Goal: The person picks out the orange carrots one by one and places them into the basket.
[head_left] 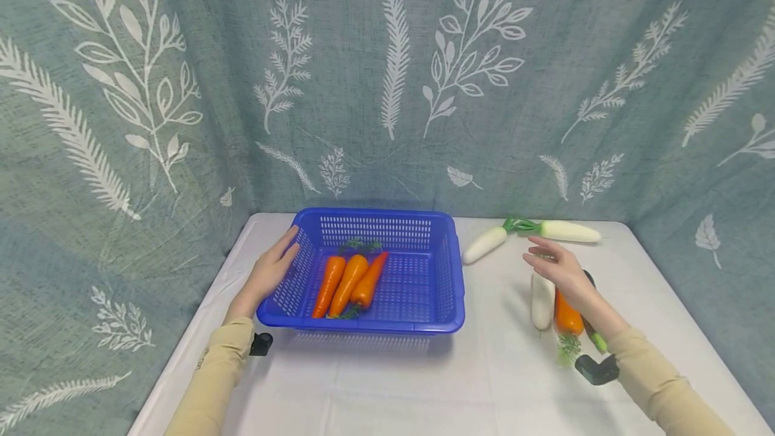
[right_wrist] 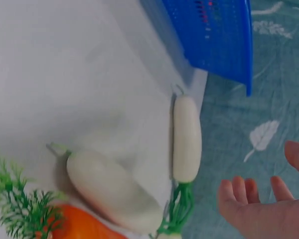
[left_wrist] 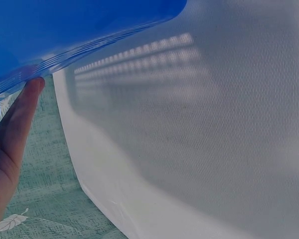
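My left hand [head_left: 272, 271] is at the left rim of a blue plastic basket [head_left: 387, 327], its fingers fairly straight. In the left wrist view a fingertip [left_wrist: 38, 83] touches the rim's edge. Three orange carrots [head_left: 351, 284] lie side by side in the basket's left half. My right hand [head_left: 560, 271] hovers above the right part of the table, fingers loosely bent and holding nothing. Below it lie a white radish [head_left: 542, 305], an orange carrot [head_left: 568, 318] and a dark green vegetable [head_left: 596, 338], mostly hidden by the arm.
Two more white radishes [head_left: 486, 245] with green tops lie at the table's back edge, right of the basket. A white cloth covers the table [head_left: 387, 389]. Green-grey leaf-patterned curtains [head_left: 363, 86] stand behind it and at both sides.
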A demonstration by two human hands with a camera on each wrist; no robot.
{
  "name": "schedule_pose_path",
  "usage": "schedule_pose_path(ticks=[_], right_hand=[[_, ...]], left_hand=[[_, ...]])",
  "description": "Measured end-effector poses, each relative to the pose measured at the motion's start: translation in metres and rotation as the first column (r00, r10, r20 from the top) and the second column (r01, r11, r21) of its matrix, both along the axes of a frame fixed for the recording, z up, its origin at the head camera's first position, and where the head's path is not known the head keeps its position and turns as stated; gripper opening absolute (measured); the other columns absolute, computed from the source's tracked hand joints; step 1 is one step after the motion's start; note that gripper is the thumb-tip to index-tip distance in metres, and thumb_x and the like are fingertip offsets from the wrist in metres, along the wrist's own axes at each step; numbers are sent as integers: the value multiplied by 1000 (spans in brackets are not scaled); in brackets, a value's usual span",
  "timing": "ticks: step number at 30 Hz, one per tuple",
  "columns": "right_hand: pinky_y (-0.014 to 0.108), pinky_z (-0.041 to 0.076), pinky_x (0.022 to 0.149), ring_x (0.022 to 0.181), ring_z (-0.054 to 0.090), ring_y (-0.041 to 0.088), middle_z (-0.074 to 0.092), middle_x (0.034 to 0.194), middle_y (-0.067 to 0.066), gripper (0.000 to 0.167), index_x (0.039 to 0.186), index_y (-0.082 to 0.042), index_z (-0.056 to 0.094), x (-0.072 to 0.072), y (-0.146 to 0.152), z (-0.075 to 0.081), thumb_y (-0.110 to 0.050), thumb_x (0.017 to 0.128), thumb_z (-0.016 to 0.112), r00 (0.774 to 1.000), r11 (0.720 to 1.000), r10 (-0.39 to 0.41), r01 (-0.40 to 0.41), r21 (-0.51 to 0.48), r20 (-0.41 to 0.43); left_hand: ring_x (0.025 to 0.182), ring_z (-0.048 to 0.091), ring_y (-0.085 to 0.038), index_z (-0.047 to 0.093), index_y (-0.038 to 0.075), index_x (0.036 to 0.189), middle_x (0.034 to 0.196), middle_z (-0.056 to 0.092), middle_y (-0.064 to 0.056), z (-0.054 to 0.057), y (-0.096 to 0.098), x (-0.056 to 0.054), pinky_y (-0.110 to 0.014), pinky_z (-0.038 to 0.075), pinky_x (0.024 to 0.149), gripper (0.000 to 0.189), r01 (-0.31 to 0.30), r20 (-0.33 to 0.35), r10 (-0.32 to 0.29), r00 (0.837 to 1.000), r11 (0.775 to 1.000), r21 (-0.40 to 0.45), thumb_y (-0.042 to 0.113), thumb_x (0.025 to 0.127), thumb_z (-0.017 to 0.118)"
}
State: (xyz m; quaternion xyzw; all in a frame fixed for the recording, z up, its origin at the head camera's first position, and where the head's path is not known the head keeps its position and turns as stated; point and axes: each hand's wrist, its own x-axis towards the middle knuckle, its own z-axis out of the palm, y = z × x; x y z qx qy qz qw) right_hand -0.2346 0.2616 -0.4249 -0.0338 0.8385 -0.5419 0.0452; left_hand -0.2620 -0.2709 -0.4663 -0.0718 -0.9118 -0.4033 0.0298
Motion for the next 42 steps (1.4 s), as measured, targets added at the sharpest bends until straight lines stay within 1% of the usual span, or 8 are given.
schedule_pose_path(ticks=[10,19,22,27,29,31,37,42], right_hand=[[53,36,109,131,39,46,33,144,36,67,151,5,24,-6,25,-9,-23,100,55,993,993,-116,115,36,28],[54,33,110,132,35,49,28,146,38,66,152,6,20,-9,41,-25,-23,101,51,962,967,-253,247,64,103],[54,32,110,134,33,48,26,149,37,69,153,2,21,-19,52,-44,-25,99,54,942,952,-306,302,49,138],[54,36,108,133,37,46,29,149,34,70,154,-3,23,-47,83,-99,-31,98,54,914,924,-382,375,72,137],[55,37,107,131,39,46,31,148,34,69,154,-2,23,-48,87,-106,-33,99,53,912,921,-388,378,95,135],[56,36,108,131,38,48,31,147,35,68,153,0,22,-40,82,-98,-31,100,51,914,925,-379,367,101,147],[57,30,111,134,31,50,26,147,38,65,151,6,21,-6,53,-56,-22,99,50,911,929,-370,358,99,180],[55,30,111,135,31,50,26,148,38,63,151,6,23,0,47,-51,-19,99,49,902,919,-394,384,91,177]], left_hand=[[145,19,-39,22,3,155,159,20,-19,0,1,0,-54,15,117,55,2,-16,-2,1000,1000,3,27,107,36],[144,19,-40,22,2,154,159,20,-19,0,1,1,-54,15,117,55,1,-14,-1,1000,1000,-5,27,107,36],[144,19,-40,22,2,154,159,20,-20,1,2,2,-55,15,117,55,-1,-12,1,1000,1000,-5,27,107,36],[144,20,-41,23,1,154,158,21,-21,3,3,4,-55,16,117,55,2,-22,-2,1000,1000,-6,28,107,36],[144,20,-41,23,1,154,158,21,-21,4,3,4,-55,16,117,55,2,-23,-2,1000,1000,0,28,107,36],[144,21,-41,24,1,153,158,22,-21,4,4,4,-55,16,117,55,1,-24,-1,1000,1000,4,28,107,36],[144,20,-40,24,0,153,158,22,-21,6,5,5,-53,16,117,55,0,-25,0,1000,1000,3,28,107,37],[144,20,-40,24,0,153,158,22,-21,6,4,4,-54,16,117,55,1,-23,-1,1000,1000,3,27,107,37]])
